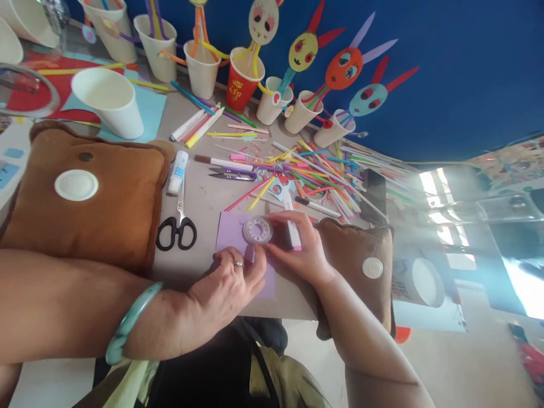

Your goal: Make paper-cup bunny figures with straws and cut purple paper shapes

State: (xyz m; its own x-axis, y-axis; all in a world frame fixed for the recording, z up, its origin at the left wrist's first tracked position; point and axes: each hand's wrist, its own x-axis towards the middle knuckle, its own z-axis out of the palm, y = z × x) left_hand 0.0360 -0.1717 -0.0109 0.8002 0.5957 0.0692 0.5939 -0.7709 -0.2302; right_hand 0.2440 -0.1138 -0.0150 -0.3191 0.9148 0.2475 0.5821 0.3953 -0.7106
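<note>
A clear round ring that looks like a small roll of tape [258, 230] is over a sheet of purple paper [229, 226]. My right hand [304, 246] pinches its right edge between thumb and fingers. My left hand [227, 283], with a ring and a green bangle, curls its fingers at the lower edge and touches it there. A white marker with a pink end [293, 233] shows in the gap of my right hand, partly hidden behind the fingers. Black-handled scissors [177, 232] and a glue stick [178, 173] lie left of the paper.
Brown cushions [119, 226] [355, 255] flank the work spot. Beyond are purple-handled snips [233, 174], markers [198, 127] and a heap of coloured sticks and scraps [306, 170]. Paper cups [203, 73] with decorated spoon figures line the blue wall. A white cup [108, 102] stands left.
</note>
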